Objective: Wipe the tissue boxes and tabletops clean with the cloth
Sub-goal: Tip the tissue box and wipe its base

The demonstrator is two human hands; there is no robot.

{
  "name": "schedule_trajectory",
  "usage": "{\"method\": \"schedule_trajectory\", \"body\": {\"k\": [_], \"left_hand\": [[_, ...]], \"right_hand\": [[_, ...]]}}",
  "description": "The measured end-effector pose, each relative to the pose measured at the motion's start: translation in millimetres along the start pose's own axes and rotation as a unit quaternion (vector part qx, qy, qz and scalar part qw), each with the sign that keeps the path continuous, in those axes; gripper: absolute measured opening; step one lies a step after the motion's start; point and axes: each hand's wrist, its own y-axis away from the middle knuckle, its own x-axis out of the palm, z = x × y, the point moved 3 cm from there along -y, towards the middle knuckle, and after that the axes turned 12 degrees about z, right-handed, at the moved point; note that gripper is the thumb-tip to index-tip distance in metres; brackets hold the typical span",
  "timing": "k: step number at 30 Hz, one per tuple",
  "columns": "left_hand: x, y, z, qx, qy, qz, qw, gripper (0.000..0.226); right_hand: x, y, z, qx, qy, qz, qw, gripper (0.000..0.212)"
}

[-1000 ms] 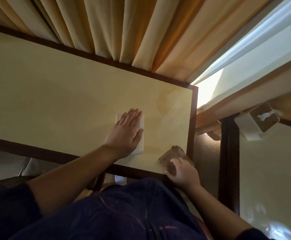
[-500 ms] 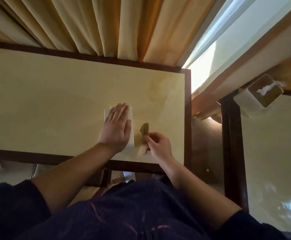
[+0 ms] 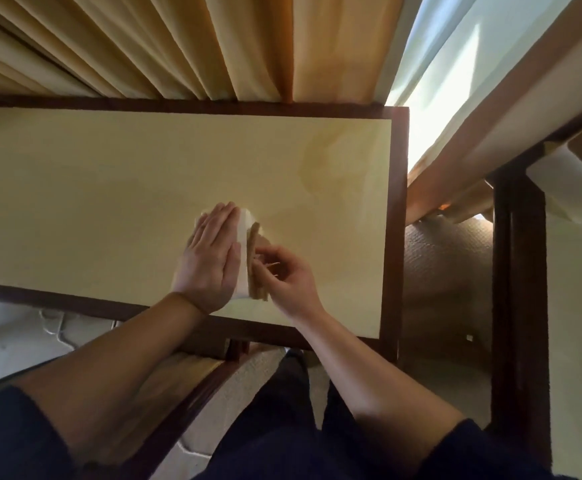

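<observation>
The left hand (image 3: 210,261) lies flat, fingers straight and together, on top of a white tissue box (image 3: 243,233) that sits on the cream bench (image 3: 109,188) with its dark wooden rim. Just to the right, the right hand (image 3: 288,277) pinches a brown cloth (image 3: 254,261), held on edge against the box's right side. Tan curtains (image 3: 213,43) hang behind the bench. A second bench (image 3: 580,341) stands to the right, with another tissue box (image 3: 566,185) at its far corner, cut off by the picture's edge.

Right hand (image 3: 288,278) has brought the cloth (image 3: 255,265) against the tissue box (image 3: 244,230)
</observation>
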Motion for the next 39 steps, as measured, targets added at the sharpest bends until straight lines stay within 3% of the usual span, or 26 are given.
{"method": "schedule_trajectory", "body": {"k": [4,8,13,19,22,26,32,39], "left_hand": [[0,-1,-4,-0.003,-0.024,-0.007,1.0,0.058],[2,-1,-2,-0.006,-0.038,-0.011,0.999,0.058],[3,-1,-5,0.001,-0.035,-0.038,0.999,0.053],[3,-3,-6,0.014,-0.025,-0.056,0.998,0.052],[4,-2,-4,0.017,-0.028,-0.058,0.998,0.052],[3,-3,0,0.005,-0.035,-0.07,0.997,0.053],[4,-1,-2,-0.002,-0.033,-0.069,0.997,0.053],[3,-3,-1,0.001,-0.038,-0.058,0.998,0.053]], "right_hand": [[3,-5,-15,-0.083,0.097,-0.038,0.991,0.018],[17,-11,-28,-0.179,0.09,-0.012,0.98,0.044],[32,-20,-32,-0.211,0.106,0.061,0.97,0.057],[31,-43,-26,-0.235,0.081,0.088,0.965,0.059],[23,-70,-32,-0.214,0.096,0.074,0.969,0.058],[16,-89,-48,-0.125,0.07,0.072,0.987,0.057],[25,-54,-62,-0.067,0.035,0.086,0.993,0.059],[40,-3,-52,-0.1,0.029,0.089,0.991,0.06]]}}
